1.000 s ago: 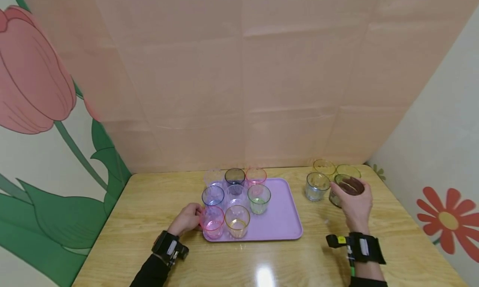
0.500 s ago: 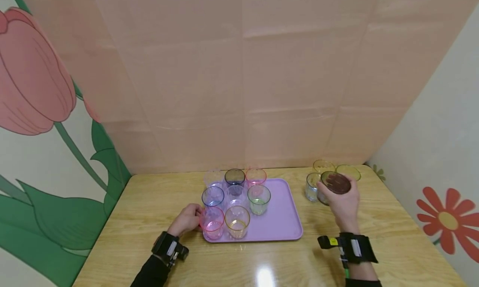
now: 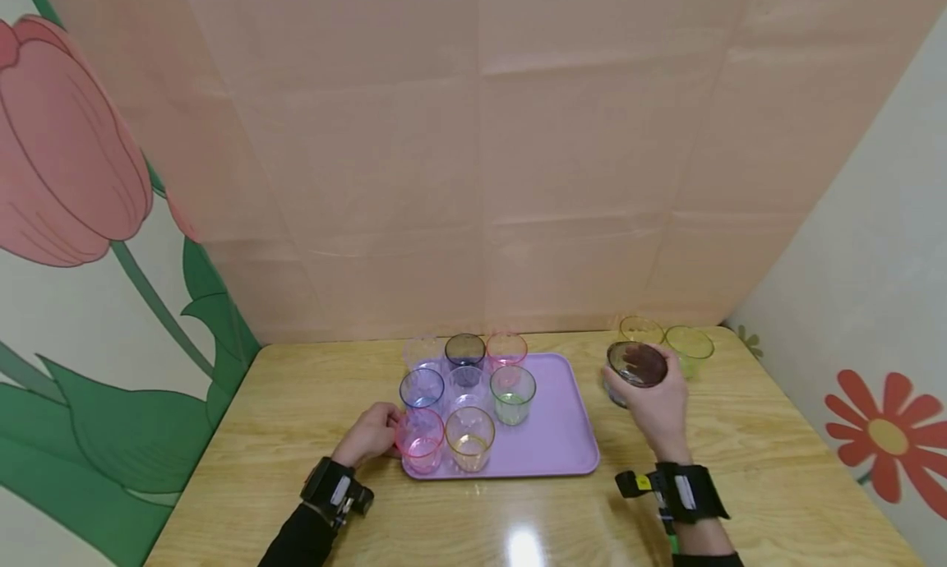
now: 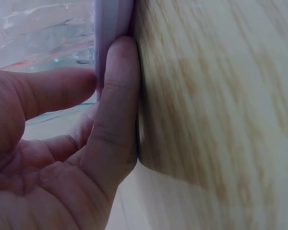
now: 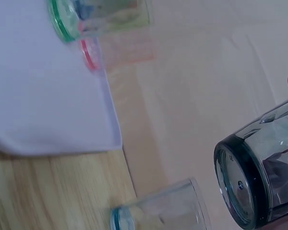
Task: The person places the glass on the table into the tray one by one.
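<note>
Your right hand [image 3: 658,401] grips a dark cup [image 3: 636,364], right of the tray [image 3: 553,437]; your left hand [image 3: 372,431] pinches its edge. Step, apparently: loading; next move likely calls for a level carry leftward

One tray [image 3: 547,444] — two hands [image 3: 368,432] — perhaps twelve glasses [image 3: 514,398].

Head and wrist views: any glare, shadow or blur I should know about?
Head view: bright glare on the table, near side; left wrist view: dark shadow beside the left hand; right wrist view: pink glass looks faint and soft, dark glass clearer.
</note>
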The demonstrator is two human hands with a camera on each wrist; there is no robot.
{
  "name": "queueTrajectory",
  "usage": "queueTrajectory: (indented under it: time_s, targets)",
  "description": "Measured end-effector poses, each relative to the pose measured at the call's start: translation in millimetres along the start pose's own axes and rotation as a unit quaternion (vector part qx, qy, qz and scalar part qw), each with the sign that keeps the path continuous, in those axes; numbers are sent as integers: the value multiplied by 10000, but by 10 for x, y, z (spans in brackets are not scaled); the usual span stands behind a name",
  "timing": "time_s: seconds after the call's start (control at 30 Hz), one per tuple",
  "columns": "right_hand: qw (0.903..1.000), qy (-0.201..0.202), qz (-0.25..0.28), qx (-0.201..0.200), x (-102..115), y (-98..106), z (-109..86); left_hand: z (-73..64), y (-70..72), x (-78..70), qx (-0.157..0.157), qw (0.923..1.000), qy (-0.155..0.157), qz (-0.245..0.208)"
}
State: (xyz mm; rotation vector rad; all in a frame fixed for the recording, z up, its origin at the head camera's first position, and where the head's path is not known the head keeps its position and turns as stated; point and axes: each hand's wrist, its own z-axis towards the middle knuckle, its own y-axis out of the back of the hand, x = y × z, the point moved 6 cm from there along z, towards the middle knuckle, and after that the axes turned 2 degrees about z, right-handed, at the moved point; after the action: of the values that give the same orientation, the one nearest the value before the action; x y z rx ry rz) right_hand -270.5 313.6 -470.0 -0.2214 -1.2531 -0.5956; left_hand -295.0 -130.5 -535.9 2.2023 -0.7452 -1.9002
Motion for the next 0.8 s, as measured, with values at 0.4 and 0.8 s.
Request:
queueTrajectory:
  time_s: [0.4, 0.8]
  targets:
    - [9906, 337, 227, 1306, 119, -397, -205, -2, 2, -7, 57, 9999, 57, 102]
    - [9588, 673, 98, 2757, 188, -643, -395, 13, 5, 12, 81, 9997, 200, 88]
